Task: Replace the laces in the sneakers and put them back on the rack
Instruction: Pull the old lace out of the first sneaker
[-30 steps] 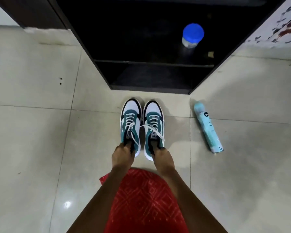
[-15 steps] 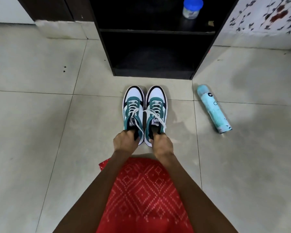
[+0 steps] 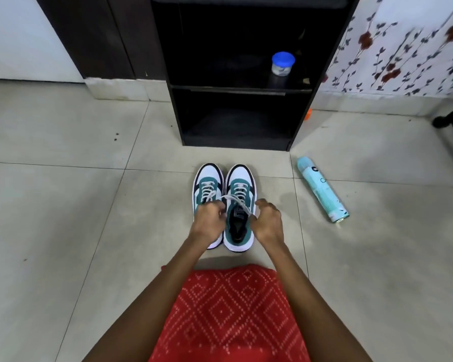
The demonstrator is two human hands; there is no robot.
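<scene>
Two white and teal sneakers stand side by side on the tiled floor, toes toward the black rack (image 3: 236,118). The left sneaker (image 3: 207,184) is partly covered by my left hand (image 3: 209,222), whose curled fingers pinch a white lace end (image 3: 229,197) of the right sneaker (image 3: 239,189). My right hand (image 3: 268,220) hovers at that shoe's right side, fingers curled at the other lace end; the grip itself is hidden. Both shoes carry white laces.
A blue-lidded jar (image 3: 283,64) sits on the rack's middle shelf; the bottom shelf holds nothing. A light blue spray can (image 3: 322,189) lies on the floor to the right. A floral wall (image 3: 403,48) stands at right, my red patterned garment (image 3: 233,314) below.
Both hands have let go of the sneakers' heels and moved forward onto the right sneaker's laces. The view has tilted up, showing more of the rack.
</scene>
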